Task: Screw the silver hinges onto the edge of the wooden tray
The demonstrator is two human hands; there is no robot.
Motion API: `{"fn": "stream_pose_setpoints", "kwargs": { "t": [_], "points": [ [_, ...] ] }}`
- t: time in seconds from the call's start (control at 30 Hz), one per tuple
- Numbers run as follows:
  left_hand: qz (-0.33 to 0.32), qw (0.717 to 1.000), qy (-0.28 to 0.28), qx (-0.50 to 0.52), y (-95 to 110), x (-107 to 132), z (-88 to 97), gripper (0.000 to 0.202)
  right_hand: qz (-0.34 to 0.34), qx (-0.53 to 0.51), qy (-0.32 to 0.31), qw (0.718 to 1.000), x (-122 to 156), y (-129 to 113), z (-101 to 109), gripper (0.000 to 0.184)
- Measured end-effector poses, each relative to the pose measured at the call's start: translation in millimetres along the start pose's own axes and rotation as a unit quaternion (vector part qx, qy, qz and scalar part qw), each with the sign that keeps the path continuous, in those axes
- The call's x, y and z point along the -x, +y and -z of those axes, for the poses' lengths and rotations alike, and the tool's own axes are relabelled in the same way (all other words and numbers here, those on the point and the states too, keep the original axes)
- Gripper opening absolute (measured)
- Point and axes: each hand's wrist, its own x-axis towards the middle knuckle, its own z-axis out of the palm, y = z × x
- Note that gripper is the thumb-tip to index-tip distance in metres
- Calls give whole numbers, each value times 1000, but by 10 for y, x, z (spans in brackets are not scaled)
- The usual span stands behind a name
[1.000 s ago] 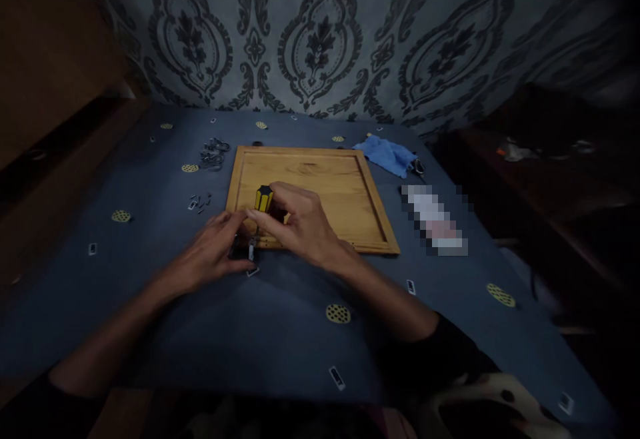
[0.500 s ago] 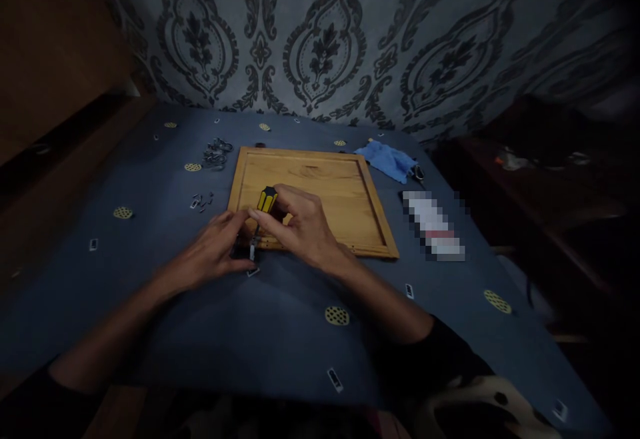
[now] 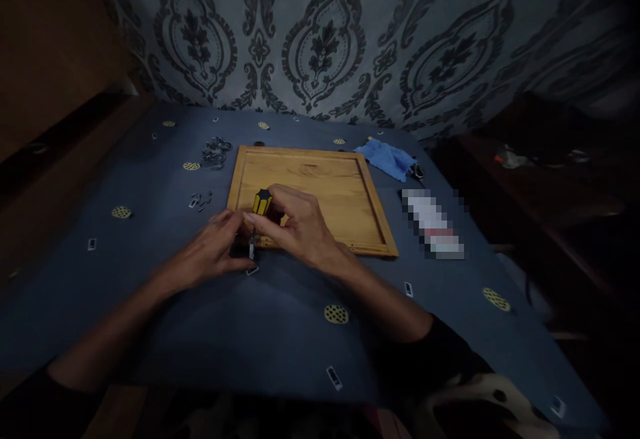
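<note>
My right hand (image 3: 300,229) is closed round a small screwdriver with a yellow and black handle (image 3: 262,202), held upright at the near left corner of a wooden framed panel (image 3: 320,189). Its tip points down at a small metal fitting (image 3: 251,250) by the panel's near edge. My left hand (image 3: 215,252) lies beside it with fingers pinched on that fitting, steadying it against the blue cloth-covered table (image 3: 200,319).
A heap of metal hooks (image 3: 215,152) and loose screws (image 3: 200,200) lie left of the panel. A blue rag (image 3: 387,156) sits at its far right, a blurred flat item (image 3: 433,222) to the right. Patterned wall behind; dark furniture on both sides.
Both hands stay at the panel's corner. The screwdriver handle has shifted slightly under my right fingers; the view wobbles a little.
</note>
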Motion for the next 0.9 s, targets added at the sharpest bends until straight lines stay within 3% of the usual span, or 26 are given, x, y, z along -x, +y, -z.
{"fn": "stream_pose_setpoints", "kwargs": {
  "t": [0.33,0.5,0.63,0.77,0.9],
  "points": [
    [-3,1000,7,9,-18,1,-6,48,-55,-34,-30,997,-6,-1,10,42],
    [-4,1000,11,-4,-26,-1,-15,57,-126,-123,-99,980,-41,-36,85,25],
    [-11,1000,4,-9,-54,8,-16,63,-135,-182,-144,963,-68,-35,160,16],
    [-10,1000,8,-12,-50,20,-11,62,-123,-177,-136,967,-75,1,165,26],
    [-5,1000,8,-16,-46,20,-14,59,-94,-126,-82,984,-63,3,103,48]
  ]
}}
